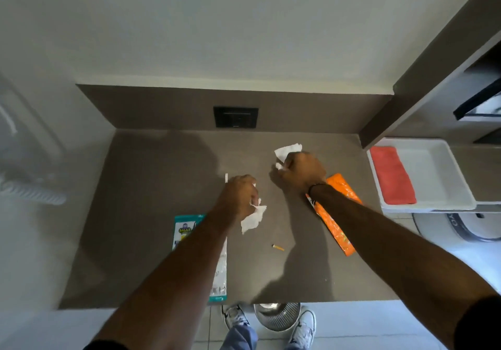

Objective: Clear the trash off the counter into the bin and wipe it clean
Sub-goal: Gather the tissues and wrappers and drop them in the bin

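My left hand [240, 196] is closed on a torn white paper scrap [253, 218] that hangs below its fingers over the middle of the brown counter [151, 187]. My right hand [301, 172] is closed on another white paper scrap [288, 151] farther back. An orange wrapper [332, 223] lies under my right forearm. A teal and white packet [187, 227] lies under my left forearm. A small cigarette butt [278, 247] rests between the arms. A thin white strip [226, 177] lies beside my left hand. A ribbed metal bin [279, 315] stands on the floor below the counter's front edge.
A white tray [439, 170] holding a folded red cloth [391, 175] sits at the right of the counter. A black socket plate [235, 117] is on the back wall. A dark cabinet side [423, 62] rises at the right. My shoes flank the bin.
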Available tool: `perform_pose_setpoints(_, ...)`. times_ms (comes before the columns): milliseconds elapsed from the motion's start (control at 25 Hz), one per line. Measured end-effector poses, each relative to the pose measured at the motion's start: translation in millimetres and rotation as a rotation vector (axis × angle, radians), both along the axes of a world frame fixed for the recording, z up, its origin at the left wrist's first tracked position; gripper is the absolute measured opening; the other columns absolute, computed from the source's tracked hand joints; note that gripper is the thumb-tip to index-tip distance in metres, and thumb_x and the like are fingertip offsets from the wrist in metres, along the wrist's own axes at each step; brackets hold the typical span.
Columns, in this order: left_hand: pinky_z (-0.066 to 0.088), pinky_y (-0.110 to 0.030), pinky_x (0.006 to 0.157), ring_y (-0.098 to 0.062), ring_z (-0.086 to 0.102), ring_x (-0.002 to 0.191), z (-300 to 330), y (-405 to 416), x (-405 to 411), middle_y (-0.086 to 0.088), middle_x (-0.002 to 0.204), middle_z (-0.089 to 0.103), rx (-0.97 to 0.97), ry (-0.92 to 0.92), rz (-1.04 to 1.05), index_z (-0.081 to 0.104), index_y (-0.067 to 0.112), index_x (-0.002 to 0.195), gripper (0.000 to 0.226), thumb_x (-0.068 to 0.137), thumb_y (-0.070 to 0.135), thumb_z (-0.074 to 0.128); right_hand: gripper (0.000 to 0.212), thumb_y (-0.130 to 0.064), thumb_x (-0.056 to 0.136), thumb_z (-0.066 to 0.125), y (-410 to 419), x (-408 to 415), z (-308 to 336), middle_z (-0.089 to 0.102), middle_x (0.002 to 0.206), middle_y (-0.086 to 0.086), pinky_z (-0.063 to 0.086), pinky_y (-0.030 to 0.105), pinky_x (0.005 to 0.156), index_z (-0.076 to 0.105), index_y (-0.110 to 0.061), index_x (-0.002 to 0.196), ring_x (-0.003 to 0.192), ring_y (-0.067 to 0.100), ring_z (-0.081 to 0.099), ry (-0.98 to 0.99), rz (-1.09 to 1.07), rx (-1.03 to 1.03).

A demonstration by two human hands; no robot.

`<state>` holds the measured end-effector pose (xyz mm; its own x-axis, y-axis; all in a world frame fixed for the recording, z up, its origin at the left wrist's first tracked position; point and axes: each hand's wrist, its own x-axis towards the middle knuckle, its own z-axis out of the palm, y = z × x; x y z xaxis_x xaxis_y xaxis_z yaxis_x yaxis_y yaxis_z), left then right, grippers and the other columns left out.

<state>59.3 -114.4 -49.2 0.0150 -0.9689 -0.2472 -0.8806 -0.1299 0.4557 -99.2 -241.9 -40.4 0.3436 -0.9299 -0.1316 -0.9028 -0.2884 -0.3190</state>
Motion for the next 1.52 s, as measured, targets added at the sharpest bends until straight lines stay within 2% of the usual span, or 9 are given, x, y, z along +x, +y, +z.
perform_pose_setpoints(120,0.049,-0.035,0.103,-0.024,0.063,0.113,-16,-10,-4,-0.007,0.122,0.068,0.042,-0.131,-0.087,0.080,0.009,0.101,0.020,0.087,0.021,0.073,0.041,-0.045,0.076,0.065,-27,4,-7,0.065,0.116,0.012,0.052,0.041,0.091,0.075,-0.015,0.102,0.105,0.037,0.063,0.205,0.088,-0.042)
perform_pose_setpoints(280,0.055,-0.035,0.097,-0.027,0.069,0.105,-17,-10,2,-0.009,0.114,0.073,0.039,-0.060,-0.008,0.078,0.010,0.105,0.021,0.089,0.021,0.072,0.032,-0.027,0.086,0.067,-32,9,-18,0.065,0.118,0.021,0.054,0.042,0.084,0.070,-0.003,0.108,0.107,0.041,0.063,0.289,0.178,0.051)
perform_pose_setpoints(440,0.051,-0.026,0.079,-0.023,0.069,0.090,3,9,-3,-0.012,0.099,0.075,-0.183,0.296,0.392,0.080,0.003,0.092,0.016,0.078,0.011,0.084,0.016,-0.012,0.073,0.080,-2,7,7,0.071,0.086,0.010,0.049,0.033,0.071,0.070,-0.008,0.085,0.086,0.030,0.068,-0.209,-0.046,0.219)
perform_pose_setpoints(560,0.057,-0.019,0.066,-0.020,0.069,0.077,26,30,-19,-0.020,0.093,0.077,-0.276,0.652,0.638,0.077,-0.006,0.092,0.020,0.074,0.000,0.085,0.040,0.006,0.071,0.082,49,-15,36,0.073,0.095,0.024,0.057,0.035,0.068,0.065,-0.004,0.107,0.075,0.025,0.067,-0.729,-0.192,0.585)
perform_pose_setpoints(720,0.054,-0.007,0.055,-0.001,0.071,0.063,51,81,-61,0.002,0.073,0.079,-0.310,0.835,0.742,0.075,-0.001,0.086,0.018,0.075,-0.016,0.072,0.040,0.003,0.080,0.078,115,-78,71,0.078,0.098,0.011,0.056,0.024,0.062,0.070,-0.008,0.117,0.079,0.016,0.072,-0.889,-0.046,0.914)
perform_pose_setpoints(840,0.056,-0.013,0.054,0.001,0.071,0.063,60,133,-110,0.010,0.071,0.077,-0.323,0.905,0.707,0.073,0.013,0.079,0.032,0.076,-0.018,0.069,0.041,0.004,0.080,0.078,163,-125,73,0.076,0.105,0.016,0.056,0.028,0.069,0.071,-0.004,0.120,0.085,0.020,0.070,-0.889,0.022,0.937)
perform_pose_setpoints(1040,0.061,-0.038,0.072,-0.032,0.075,0.074,30,192,-189,-0.020,0.082,0.078,-0.429,0.730,0.649,0.076,-0.004,0.080,0.012,0.069,-0.007,0.078,0.034,0.004,0.070,0.086,230,-195,29,0.077,0.078,-0.006,0.054,0.018,0.060,0.077,0.001,0.102,0.065,-0.001,0.066,-0.852,0.008,0.726)
perform_pose_setpoints(1160,0.059,-0.034,0.071,-0.022,0.075,0.069,-10,223,-230,-0.011,0.076,0.079,-0.346,0.618,0.759,0.078,0.004,0.074,0.014,0.068,-0.008,0.078,0.027,-0.004,0.066,0.091,265,-220,-15,0.071,0.070,-0.014,0.049,0.013,0.061,0.080,-0.004,0.091,0.057,-0.008,0.060,-0.707,-0.053,0.618)
perform_pose_setpoints(1520,0.062,-0.032,0.073,-0.018,0.076,0.070,-257,228,-258,-0.003,0.072,0.080,-0.015,0.469,0.933,0.080,0.012,0.072,0.012,0.072,0.000,0.075,0.021,-0.025,0.072,0.081,300,-219,-255,0.081,0.094,-0.003,0.047,0.011,0.069,0.081,-0.025,0.094,0.088,0.015,0.075,-0.245,-0.294,0.581)
